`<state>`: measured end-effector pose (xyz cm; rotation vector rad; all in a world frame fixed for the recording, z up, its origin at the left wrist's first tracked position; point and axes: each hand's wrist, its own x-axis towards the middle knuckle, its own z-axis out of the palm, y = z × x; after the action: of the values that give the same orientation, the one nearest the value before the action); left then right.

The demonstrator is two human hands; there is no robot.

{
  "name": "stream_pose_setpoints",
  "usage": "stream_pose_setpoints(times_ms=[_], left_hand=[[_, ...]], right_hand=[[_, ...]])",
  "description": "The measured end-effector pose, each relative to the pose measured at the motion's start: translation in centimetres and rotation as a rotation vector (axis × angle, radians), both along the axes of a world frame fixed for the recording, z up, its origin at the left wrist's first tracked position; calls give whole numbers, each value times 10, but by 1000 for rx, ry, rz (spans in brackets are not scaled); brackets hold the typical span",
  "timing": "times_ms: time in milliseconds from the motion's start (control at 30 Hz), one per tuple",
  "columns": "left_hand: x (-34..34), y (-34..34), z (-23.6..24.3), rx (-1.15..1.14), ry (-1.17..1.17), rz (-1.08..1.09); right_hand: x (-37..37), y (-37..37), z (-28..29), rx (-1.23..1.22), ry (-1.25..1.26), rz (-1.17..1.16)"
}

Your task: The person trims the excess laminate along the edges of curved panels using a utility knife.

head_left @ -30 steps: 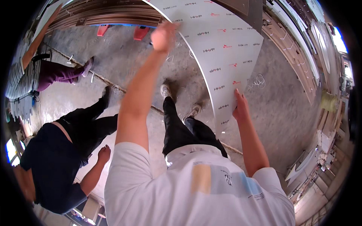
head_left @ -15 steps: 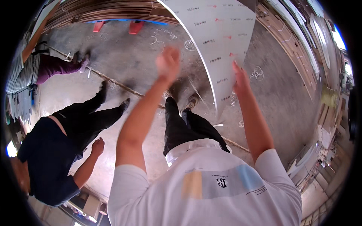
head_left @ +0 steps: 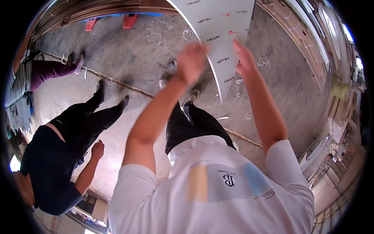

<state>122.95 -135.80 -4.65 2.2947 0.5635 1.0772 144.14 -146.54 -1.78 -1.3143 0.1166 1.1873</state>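
A large white panel (head_left: 218,46) with rows of printed marks stretches from the far edge of the view down to a narrow lower corner in front of my legs. My right hand (head_left: 246,59) is closed around its right edge; one digit lies along the printed face and the others are hidden. My left hand (head_left: 191,64) is at the panel's left edge, overlapping it in view. Motion smears its fingers, so whether it touches or grips the panel is unclear.
Curled white strips (head_left: 189,35) lie scattered on the concrete floor. A rope-like line (head_left: 128,86) crosses it. One person in dark clothes (head_left: 54,163) is at my left, another in purple trousers (head_left: 50,72) beyond. Stacked boards (head_left: 296,39) line the right; red blocks (head_left: 129,21) sit at the far left.
My left hand has moved right, from apart from the panel to its left edge. My right hand has shifted slightly up and left in view, and the panel's lower corner has moved up slightly.
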Motion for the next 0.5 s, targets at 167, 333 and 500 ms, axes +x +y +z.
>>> stream_pose_setpoints(times_ms=[167,333,500], left_hand=[[-55,-146,34,-126,179,-252],[-48,-87,-2,-900,-42,-252],[18,125,6,-129,-58,433]], right_hand=[[-4,1,11,-45,-11,-60],[6,4,13,-28,-11,-22],[11,7,-9,4,-4,27]])
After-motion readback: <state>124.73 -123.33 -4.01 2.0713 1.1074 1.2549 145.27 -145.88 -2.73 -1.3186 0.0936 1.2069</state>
